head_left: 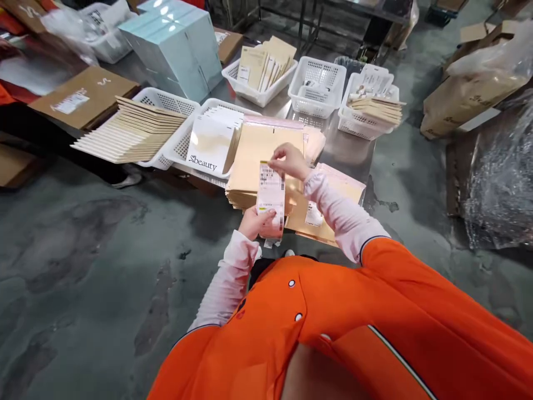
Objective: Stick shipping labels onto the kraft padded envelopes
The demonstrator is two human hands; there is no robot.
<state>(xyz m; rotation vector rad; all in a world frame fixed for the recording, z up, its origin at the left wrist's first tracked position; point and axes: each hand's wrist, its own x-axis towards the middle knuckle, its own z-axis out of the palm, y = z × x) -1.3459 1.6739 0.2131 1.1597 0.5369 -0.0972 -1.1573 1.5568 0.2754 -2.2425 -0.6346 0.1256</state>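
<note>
My left hand (pixel 256 222) is closed around the lower part of a strip of printed shipping labels (pixel 271 191), its thumb lying across the front. At the strip's top edge my right hand (pixel 290 160) pinches the upper end between thumb and fingers. Behind the labels lies a thick stack of tan padded envelopes (pixel 258 147) on the table. Under my right forearm rests another tan envelope (pixel 298 216) with a white label stuck on it. The lower end of the label strip hangs below my left hand, and part of it is hidden by the fingers.
White baskets (pixel 317 83) line the metal table (pixel 352 153); some hold envelopes and cards. Fanned mailers (pixel 129 130) and white "beauty" packets (pixel 210 141) sit leftward. Pale blue boxes (pixel 179 50) stand behind. Wrapped cartons (pixel 474 100) are on the right. Another person's dark leg (pixel 79 144) shows at left.
</note>
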